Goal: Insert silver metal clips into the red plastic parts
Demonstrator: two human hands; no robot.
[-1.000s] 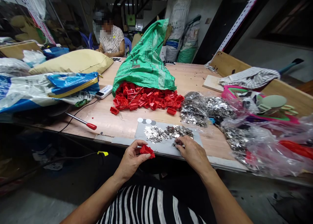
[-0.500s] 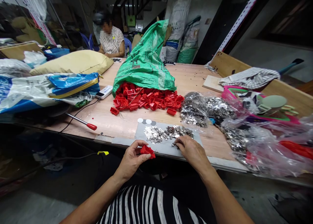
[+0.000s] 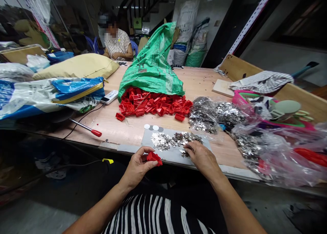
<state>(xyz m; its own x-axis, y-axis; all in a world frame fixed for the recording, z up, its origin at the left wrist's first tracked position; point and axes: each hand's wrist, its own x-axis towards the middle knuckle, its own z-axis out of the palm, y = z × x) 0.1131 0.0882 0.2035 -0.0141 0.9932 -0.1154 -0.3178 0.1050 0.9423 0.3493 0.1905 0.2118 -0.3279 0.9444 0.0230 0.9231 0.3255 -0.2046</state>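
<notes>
Just off the table's front edge, my left hand (image 3: pixel 140 167) grips a small red plastic housing (image 3: pixel 154 158) between thumb and fingers. My right hand (image 3: pixel 203 158) is at the small metal pieces (image 3: pixel 188 138) on a grey sheet (image 3: pixel 173 154), with thumb and fingertips pinched together. Whatever lies between those fingertips is too small to make out. A brighter heap of silvery metal pieces (image 3: pixel 162 141) lies to the left on the same sheet. Farther back, many red plastic housings (image 3: pixel 153 105) spill from the mouth of a green woven sack (image 3: pixel 153 73).
Clear bags of metal parts (image 3: pixel 203 114) stand at the right, beside a pink basket (image 3: pixel 237 99). A lever with a red grip (image 3: pixel 95 133) juts out at the left front, near a white device (image 3: pixel 109 97). Across the table sits another person (image 3: pixel 116 44).
My right hand has shifted slightly to the right over the metal pieces. My left hand holds the red housing in the same place. The seated person's hands have moved a little.
</notes>
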